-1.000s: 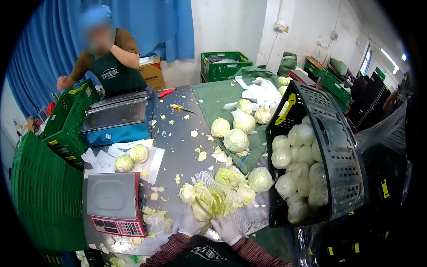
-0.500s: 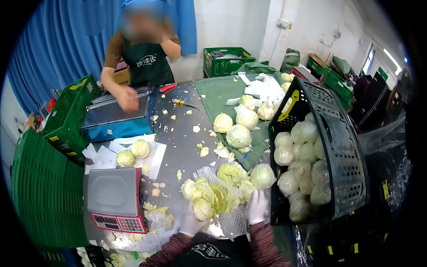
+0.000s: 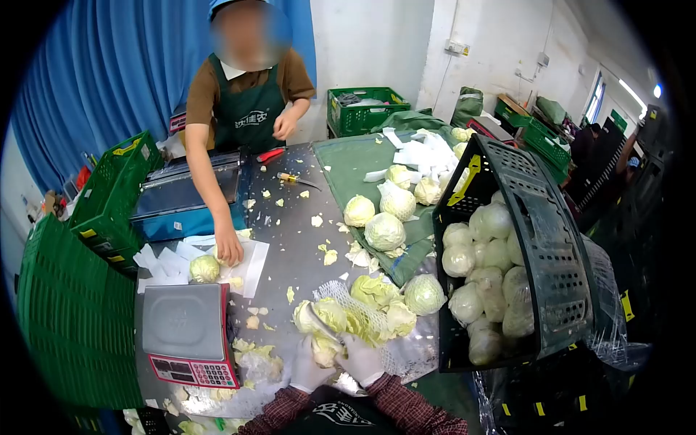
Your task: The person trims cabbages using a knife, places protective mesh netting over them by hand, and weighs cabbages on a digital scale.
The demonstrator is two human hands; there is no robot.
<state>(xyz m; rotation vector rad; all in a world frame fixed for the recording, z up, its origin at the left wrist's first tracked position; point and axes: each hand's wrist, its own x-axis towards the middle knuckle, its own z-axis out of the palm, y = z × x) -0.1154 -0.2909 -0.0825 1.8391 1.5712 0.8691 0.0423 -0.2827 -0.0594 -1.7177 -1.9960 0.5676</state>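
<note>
My left hand (image 3: 310, 370), in a white glove, is closed around the lower side of a small pale cabbage (image 3: 325, 353). My gloved right hand (image 3: 362, 360) grips a knife (image 3: 323, 323), its curved blade reaching up and left over the cabbage. The knife's handle is mostly hidden in my fingers. Just beyond lie loose cabbage leaves (image 3: 374, 291) and a white foam net (image 3: 341, 291). A net-covered cabbage (image 3: 425, 294) sits to the right of the leaves.
A black crate (image 3: 558, 239) of wrapped cabbages stands right. A red-edged scale (image 3: 185, 326) is left. Across the table, a co-worker's hand (image 3: 229, 248) reaches onto a cabbage beside white sheets. Another curved knife (image 3: 293, 178) lies farther back. More cabbages (image 3: 385, 231) rest on green cloth.
My right hand has moved left from near the net-covered cabbage and now holds a knife over the cabbage in my left hand. The co-worker's arm has reached forward to the cabbages near the scale.
</note>
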